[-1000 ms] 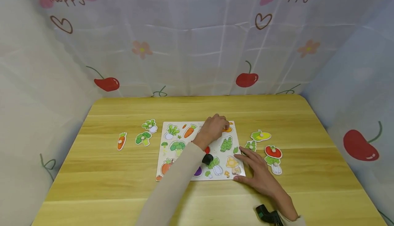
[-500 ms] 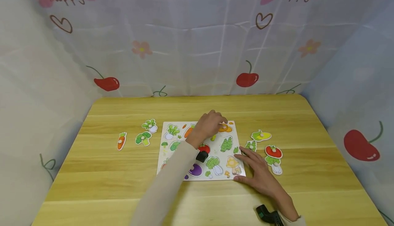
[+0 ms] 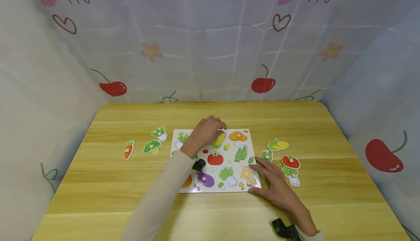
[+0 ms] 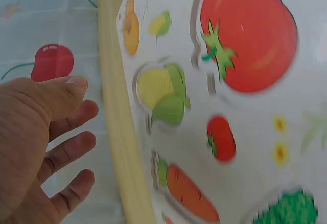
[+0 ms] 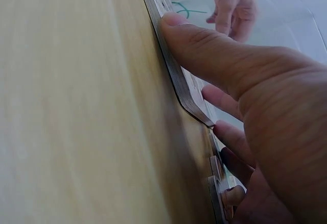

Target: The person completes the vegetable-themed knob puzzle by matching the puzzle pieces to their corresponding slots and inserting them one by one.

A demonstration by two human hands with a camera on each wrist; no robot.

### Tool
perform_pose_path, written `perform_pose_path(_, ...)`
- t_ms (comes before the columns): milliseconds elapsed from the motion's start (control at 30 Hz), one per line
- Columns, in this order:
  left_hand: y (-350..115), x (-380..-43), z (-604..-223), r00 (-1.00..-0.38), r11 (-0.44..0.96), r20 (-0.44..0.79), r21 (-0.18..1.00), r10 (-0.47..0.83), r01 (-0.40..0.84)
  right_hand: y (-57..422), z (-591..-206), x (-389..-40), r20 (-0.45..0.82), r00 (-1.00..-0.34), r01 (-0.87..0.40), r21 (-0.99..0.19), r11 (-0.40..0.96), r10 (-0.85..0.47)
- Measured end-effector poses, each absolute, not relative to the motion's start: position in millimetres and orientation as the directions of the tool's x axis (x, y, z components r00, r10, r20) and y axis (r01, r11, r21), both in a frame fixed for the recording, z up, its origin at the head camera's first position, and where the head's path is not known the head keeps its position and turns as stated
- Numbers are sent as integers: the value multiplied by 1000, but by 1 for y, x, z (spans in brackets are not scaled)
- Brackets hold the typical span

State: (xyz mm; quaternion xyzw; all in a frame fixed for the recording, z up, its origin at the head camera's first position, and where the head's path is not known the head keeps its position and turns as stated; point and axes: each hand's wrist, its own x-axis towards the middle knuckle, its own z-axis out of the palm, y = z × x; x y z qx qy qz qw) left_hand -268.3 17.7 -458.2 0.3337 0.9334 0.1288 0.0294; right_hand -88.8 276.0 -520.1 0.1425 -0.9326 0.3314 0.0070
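A white vegetable puzzle board (image 3: 229, 162) lies on the table. My left hand (image 3: 206, 129) is above its far edge, near the corn recess (image 3: 218, 140). In the left wrist view the fingers (image 4: 71, 152) are loosely bent, with nothing between them. My right hand (image 3: 275, 186) rests at the board's right edge, fingers spread, with the thumb (image 5: 191, 35) on the near right corner. An orange vegetable piece (image 3: 237, 136) and an eggplant piece (image 3: 205, 179), both with knobs, sit in the board. The left forearm hides part of the board's left side.
Left of the board lie carrot (image 3: 129, 150), broccoli (image 3: 152, 147) and turnip (image 3: 159, 133) pieces. To its right are corn (image 3: 277, 144), asparagus (image 3: 267, 156), tomato (image 3: 291, 162) and bok choy (image 3: 293, 179) pieces. A printed curtain (image 3: 203, 51) stands behind the table.
My left hand has moved left from the board's far right corner, leaving the orange vegetable piece in view on the board. The right hand has stayed at the board's edge.
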Motion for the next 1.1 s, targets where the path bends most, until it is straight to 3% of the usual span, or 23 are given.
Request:
perform_pose_path(267,-27,-267,-455,-794,742,53,323,605,587,274,-520,-88,93,-963,-256,-615,746,-254)
perform_pose_path(1100,-119,-248,-449,-854,800,123,306,505,517,275,-520,-89,139,-955,-293,-603,742,-263)
